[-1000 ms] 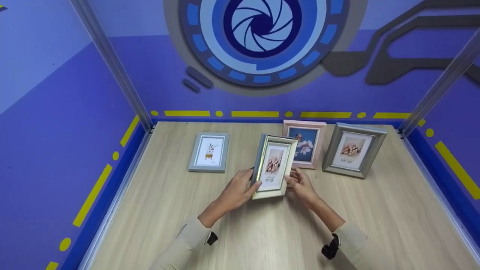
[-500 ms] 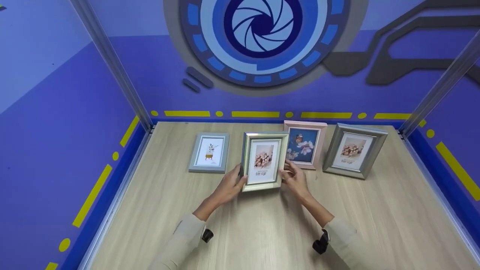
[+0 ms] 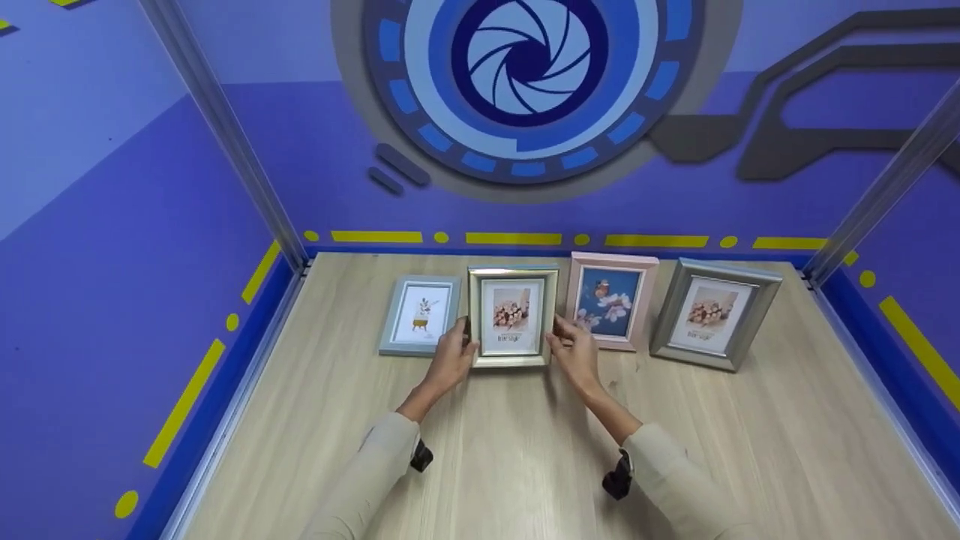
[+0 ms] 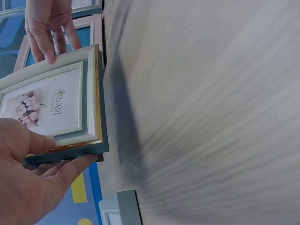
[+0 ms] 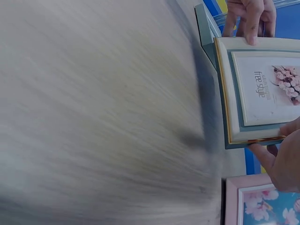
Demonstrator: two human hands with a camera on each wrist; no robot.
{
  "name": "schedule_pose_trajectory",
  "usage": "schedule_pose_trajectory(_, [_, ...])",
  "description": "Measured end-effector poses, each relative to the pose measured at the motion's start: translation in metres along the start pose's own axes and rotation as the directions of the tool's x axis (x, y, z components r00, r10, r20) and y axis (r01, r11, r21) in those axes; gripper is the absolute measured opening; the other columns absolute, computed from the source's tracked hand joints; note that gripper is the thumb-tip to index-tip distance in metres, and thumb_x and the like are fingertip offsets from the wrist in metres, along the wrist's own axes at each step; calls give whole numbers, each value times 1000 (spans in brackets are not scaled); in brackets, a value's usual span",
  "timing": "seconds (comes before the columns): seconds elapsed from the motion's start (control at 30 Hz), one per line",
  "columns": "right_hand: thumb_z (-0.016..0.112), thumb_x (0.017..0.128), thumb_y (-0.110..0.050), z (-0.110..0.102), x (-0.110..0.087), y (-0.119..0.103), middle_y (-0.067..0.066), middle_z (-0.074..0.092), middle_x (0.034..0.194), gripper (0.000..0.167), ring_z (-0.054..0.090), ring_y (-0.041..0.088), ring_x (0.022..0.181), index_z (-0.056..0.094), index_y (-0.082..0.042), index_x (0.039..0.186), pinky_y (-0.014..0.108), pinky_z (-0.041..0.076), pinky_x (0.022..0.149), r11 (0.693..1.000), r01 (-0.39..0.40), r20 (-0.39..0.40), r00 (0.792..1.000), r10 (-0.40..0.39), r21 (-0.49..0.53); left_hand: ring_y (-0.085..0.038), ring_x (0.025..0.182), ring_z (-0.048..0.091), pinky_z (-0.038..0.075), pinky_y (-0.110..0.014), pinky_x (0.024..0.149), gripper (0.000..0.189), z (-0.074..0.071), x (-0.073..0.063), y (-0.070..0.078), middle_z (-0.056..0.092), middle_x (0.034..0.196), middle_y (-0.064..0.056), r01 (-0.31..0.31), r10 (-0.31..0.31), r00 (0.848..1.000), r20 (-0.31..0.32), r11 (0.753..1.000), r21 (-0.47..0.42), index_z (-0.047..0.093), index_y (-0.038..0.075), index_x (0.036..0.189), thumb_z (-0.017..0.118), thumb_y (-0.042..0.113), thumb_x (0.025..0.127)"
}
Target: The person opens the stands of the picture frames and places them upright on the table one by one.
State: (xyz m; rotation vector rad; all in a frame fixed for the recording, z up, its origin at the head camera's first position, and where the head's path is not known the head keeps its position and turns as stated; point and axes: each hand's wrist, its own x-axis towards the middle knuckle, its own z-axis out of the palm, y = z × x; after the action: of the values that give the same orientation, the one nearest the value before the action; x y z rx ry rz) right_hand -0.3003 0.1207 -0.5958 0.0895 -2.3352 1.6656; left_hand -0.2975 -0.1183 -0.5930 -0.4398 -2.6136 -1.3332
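Between both hands is a gold-edged photo frame (image 3: 512,360) with a picture of pink flowers and "free style" lettering. My left hand (image 3: 448,360) grips its left side, thumb (image 4: 40,142) on the front and fingers behind. At the opposite side my right hand (image 3: 579,360) pinches the edge, its thumb over the front border in the right wrist view. The frame is upright, and its shadow (image 4: 124,112) falls on the table below the bottom edge. To its left is a blue-grey photo frame (image 3: 388,330) with a plant picture, partly covered by my left hand.
A pink photo frame (image 3: 646,300) with a blossom picture stands right of the held one. Farther right stands a silver-grey photo frame (image 3: 757,315). The wooden table (image 3: 517,465) ends at a purple back wall (image 3: 285,165) and side walls.
Both hands have carried the gold-edged photo frame left and toward the back, turning it from slanted to facing me squarely. It now sits between the blue-grey and pink frames, uncovering the pink one.
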Motion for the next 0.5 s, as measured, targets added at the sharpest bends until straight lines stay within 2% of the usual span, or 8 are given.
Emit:
schedule_pose_trajectory(0.1, [63, 89, 8, 3, 4, 2, 32, 65, 118, 41, 68, 42, 106, 62, 12, 130, 32, 60, 86, 999, 24, -9, 1000, -24, -39, -41, 108, 67, 57, -51, 94, 38, 6, 10, -6, 65, 118, -30, 29, -30, 999, -34, 999, -25, 49, -12, 135, 55, -5, 98])
schedule_pose_trajectory(0.17, [61, 89, 9, 4, 8, 2, 32, 64, 122, 43, 67, 43, 110, 61, 10, 133, 44, 57, 96, 999, 19, -2, 1000, -19, -25, -41, 109, 67, 57, -51, 94, 36, 9, 18, -10, 65, 118, -30, 37, -40, 997, -63, 998, -49, 50, -12, 133, 55, -7, 98])
schedule_pose_trajectory(0.23, [59, 88, 11, 6, 12, 1, 32, 62, 129, 48, 65, 43, 116, 59, 10, 136, 51, 53, 103, 1000, -1, 10, 1000, 1, -6, -42, 110, 67, 57, -51, 95, 36, 13, 25, -14, 64, 118, -31, 48, -55, 996, -76, 995, -84, 50, -12, 132, 54, -9, 97])
schedule_pose_trajectory(0.4, [59, 86, 12, 7, 17, 1, 34, 50, 145, 61, 55, 47, 132, 47, 10, 146, 49, 48, 111, 996, -59, 80, 995, 54, 63, -45, 113, 66, 57, -49, 98, 37, 23, 39, -21, 63, 120, -34, 71, -87, 992, -95, 985, -158, 50, -13, 131, 53, -13, 94])
schedule_pose_trajectory(0.5, [59, 89, 10, 6, 16, 4, 32, 43, 153, 65, 46, 47, 141, 39, 9, 151, 49, 42, 115, 992, -82, 116, 991, 71, 99, -45, 114, 65, 56, -48, 100, 37, 28, 45, -23, 63, 122, -34, 91, -106, 991, -84, 983, -160, 50, -12, 132, 54, -11, 95])
